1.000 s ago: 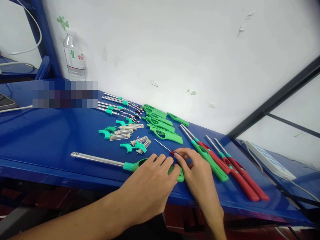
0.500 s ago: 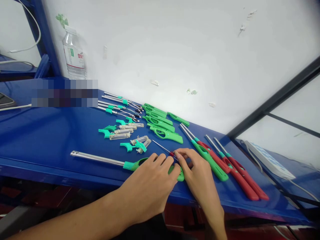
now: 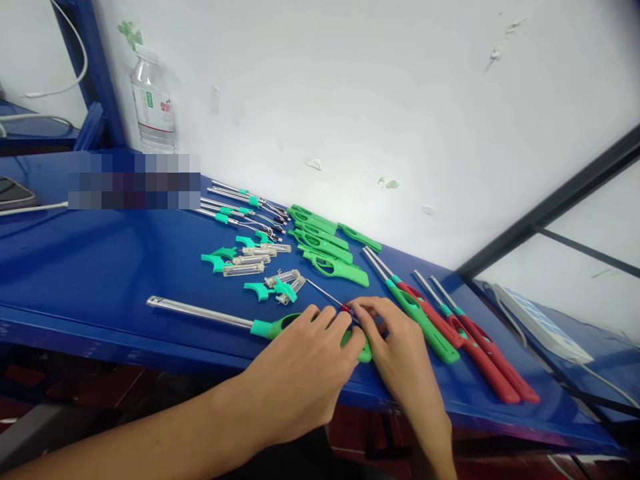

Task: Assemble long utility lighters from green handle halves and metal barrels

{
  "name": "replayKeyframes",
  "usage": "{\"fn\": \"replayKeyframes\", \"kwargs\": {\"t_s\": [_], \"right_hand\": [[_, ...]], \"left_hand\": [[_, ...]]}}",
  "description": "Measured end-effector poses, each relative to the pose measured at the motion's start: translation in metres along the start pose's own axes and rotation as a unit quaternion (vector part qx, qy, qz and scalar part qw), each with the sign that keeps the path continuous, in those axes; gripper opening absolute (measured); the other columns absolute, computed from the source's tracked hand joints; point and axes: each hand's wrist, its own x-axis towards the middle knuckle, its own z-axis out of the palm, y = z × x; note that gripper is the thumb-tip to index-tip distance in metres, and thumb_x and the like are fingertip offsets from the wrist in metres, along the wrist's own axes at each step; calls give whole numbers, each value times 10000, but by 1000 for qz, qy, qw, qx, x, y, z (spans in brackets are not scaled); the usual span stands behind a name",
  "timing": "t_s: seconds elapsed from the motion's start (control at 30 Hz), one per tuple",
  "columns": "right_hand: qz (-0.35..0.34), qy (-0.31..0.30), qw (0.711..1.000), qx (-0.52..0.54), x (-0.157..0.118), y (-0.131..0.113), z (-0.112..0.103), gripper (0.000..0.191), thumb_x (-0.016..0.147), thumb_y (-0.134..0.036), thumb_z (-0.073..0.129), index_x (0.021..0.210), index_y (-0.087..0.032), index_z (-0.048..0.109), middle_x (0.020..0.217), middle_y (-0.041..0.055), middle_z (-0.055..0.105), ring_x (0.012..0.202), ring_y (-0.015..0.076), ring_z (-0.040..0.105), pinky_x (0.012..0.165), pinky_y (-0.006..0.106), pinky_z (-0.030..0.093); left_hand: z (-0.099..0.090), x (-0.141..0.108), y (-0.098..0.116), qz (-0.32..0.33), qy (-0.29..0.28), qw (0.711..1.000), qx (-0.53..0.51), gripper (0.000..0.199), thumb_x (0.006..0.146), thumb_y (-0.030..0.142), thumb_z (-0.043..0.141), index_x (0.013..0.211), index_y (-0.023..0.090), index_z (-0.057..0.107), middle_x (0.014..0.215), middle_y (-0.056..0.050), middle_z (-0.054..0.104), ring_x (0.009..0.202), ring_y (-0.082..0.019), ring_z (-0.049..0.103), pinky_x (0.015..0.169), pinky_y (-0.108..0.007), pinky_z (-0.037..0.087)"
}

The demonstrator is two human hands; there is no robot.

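Note:
Near the front edge of the blue table, a green lighter [image 3: 275, 327] with a long metal tube [image 3: 200, 312] lies sideways, tube to the left. My left hand [image 3: 313, 363] is over its green body with curled fingers wrapped round it. A small screwdriver with a thin shaft [image 3: 324, 291] and red handle [image 3: 345, 308] lies just beyond the lighter, pointing up-left. Thumb and fingers of my right hand [image 3: 393, 340] pinch together at the handle's near end, beside the lighter's right end. The fingertips of my left hand are partly hidden.
Green shell halves [image 3: 335, 268], metal tubes with wires [image 3: 235, 195] and clear tanks with teal triggers [image 3: 245, 269] lie behind. Red lighters [image 3: 493, 363] and another green one [image 3: 425, 323] lie right. A bottle [image 3: 153, 107], phone [image 3: 14, 192] and power strip [image 3: 543, 327] are further out.
The whole view has shifted slightly, so things sit a little further right. Both hands keep nearly the same pose at the lighter and screwdriver.

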Motion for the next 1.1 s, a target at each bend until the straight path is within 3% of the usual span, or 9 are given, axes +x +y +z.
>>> {"fn": "replayKeyframes", "kwargs": {"t_s": [1.1], "right_hand": [[-2, -5, 1000, 1, 0, 1, -1, 218, 1112, -280, 544, 1052, -262, 753, 1102, 55, 813, 998, 265, 751, 899, 385, 550]], "left_hand": [[-1, 0, 1, 1, 0, 1000, -3, 290, 1079, 224, 530, 1328, 108, 622, 1153, -125, 696, 984, -302, 609, 877, -448, 472]]}}
